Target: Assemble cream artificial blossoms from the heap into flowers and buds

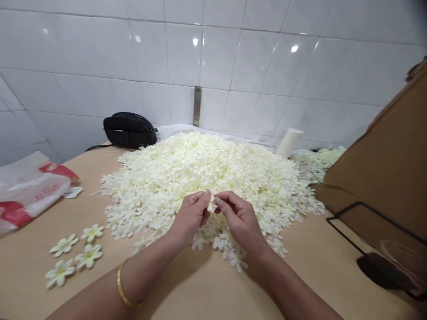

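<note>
Tan table [207,289]: left hand [191,215] and right hand [238,218] pinch a mostly hidden flower [211,206].

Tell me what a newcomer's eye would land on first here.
A big heap of cream flowers covers the middle of the table, reaching back to the tiled wall. At its near edge the left hand and right hand pinch one small flower between their fingertips. Apart from the heap, four flowers with yellowish centres lie spread out at the near left.
</note>
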Action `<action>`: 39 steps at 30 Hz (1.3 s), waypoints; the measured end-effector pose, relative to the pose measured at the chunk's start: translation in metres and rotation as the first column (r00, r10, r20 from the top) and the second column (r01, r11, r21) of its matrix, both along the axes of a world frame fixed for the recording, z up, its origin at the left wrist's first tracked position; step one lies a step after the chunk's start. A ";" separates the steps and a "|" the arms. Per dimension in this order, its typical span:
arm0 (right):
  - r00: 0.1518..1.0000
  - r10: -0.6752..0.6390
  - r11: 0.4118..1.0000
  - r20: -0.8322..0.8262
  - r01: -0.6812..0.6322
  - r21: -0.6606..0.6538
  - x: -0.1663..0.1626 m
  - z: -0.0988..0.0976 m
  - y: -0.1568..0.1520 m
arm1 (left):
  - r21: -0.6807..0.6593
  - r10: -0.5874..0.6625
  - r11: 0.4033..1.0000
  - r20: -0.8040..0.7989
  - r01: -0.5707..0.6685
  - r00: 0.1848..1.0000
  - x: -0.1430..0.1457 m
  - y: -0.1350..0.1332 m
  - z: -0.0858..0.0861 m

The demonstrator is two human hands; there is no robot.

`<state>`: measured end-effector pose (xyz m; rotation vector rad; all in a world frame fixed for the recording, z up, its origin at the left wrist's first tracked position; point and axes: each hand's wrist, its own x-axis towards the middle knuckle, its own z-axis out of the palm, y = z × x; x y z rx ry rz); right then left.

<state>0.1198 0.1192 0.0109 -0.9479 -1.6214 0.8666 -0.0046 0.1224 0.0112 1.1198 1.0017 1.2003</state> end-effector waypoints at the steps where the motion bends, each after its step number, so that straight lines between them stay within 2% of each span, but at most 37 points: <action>1: 1.000 0.002 1.000 -0.009 -0.002 -0.016 0.001 0.001 0.000 | -0.007 -0.003 1.000 0.009 0.004 1.000 0.000 0.000 0.000; 5: 0.997 0.030 0.997 -0.073 -0.034 -0.065 0.002 0.003 0.001 | 0.008 -0.008 1.000 -0.021 0.008 1.000 -0.001 -0.001 0.002; 9: 0.994 0.069 0.997 -0.087 -0.073 -0.036 0.001 0.004 0.000 | 0.022 -0.039 0.999 -0.033 0.039 0.999 -0.001 -0.003 0.004; 13: 0.996 0.006 0.998 -0.092 -0.011 -0.060 0.003 0.008 0.000 | -0.097 -0.110 0.988 0.127 0.123 0.986 0.000 -0.002 0.006; 16: 0.986 -0.024 0.991 -0.164 0.001 -0.135 0.007 0.009 0.003 | -0.202 -0.102 0.967 0.249 0.154 0.963 -0.002 0.001 0.007; 19: 0.980 -0.049 0.983 -0.193 0.013 -0.185 0.010 0.010 0.006 | -0.243 -0.084 0.957 0.288 0.157 0.954 -0.005 0.003 0.009; 24: 0.997 -0.038 0.986 -0.072 0.025 -0.167 0.008 0.008 0.003 | -0.183 -0.115 0.971 0.202 0.153 0.973 -0.005 0.000 0.010; 28: 1.000 0.020 0.989 0.023 -0.016 -0.145 0.006 0.009 0.001 | -0.092 -0.056 0.994 0.111 0.066 0.992 -0.003 -0.002 0.009; 30: 0.995 -0.040 0.996 0.092 0.047 -0.082 0.007 0.009 0.001 | -0.075 -0.026 0.997 0.084 0.033 0.996 -0.003 -0.002 0.010; 33: 0.954 -0.240 0.963 0.179 0.210 0.171 0.009 0.008 0.003 | -0.099 -0.001 0.995 0.060 0.007 0.998 -0.005 0.000 0.012; 36: 0.866 -0.424 0.840 0.265 0.267 0.473 0.011 0.004 0.004 | -0.158 -0.051 0.986 0.073 0.062 0.996 -0.008 0.001 0.014; 39: 0.747 -0.542 0.715 0.386 0.169 0.679 0.010 0.000 0.004 | -0.175 -0.125 0.974 0.121 0.145 0.985 -0.009 0.002 0.014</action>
